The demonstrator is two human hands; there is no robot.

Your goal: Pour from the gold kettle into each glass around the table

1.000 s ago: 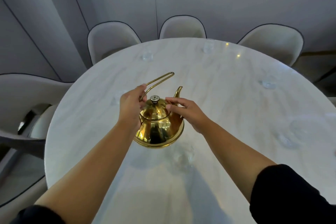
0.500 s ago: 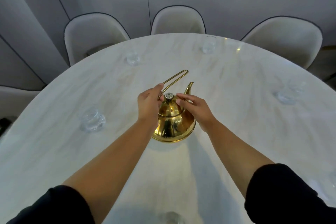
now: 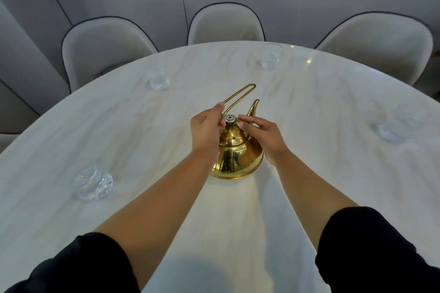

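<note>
Kettle (image 3: 235,154) has come down since a second ago and now sits mid-table (image 3: 309,173), spout facing away. Left hand (image 3: 206,129) stays curled around the wire handle; right hand (image 3: 263,134) hovers slack beside the lid knob (image 3: 230,119), gripping nothing. Glasses (image 3: 91,179) (image 3: 158,78) (image 3: 269,56) (image 3: 392,129) sit near the rim, well apart from it.

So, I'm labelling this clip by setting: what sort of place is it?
Probably a dining room: a large round marble-look table, upholstered chairs around it, and a glass at each place.
</note>
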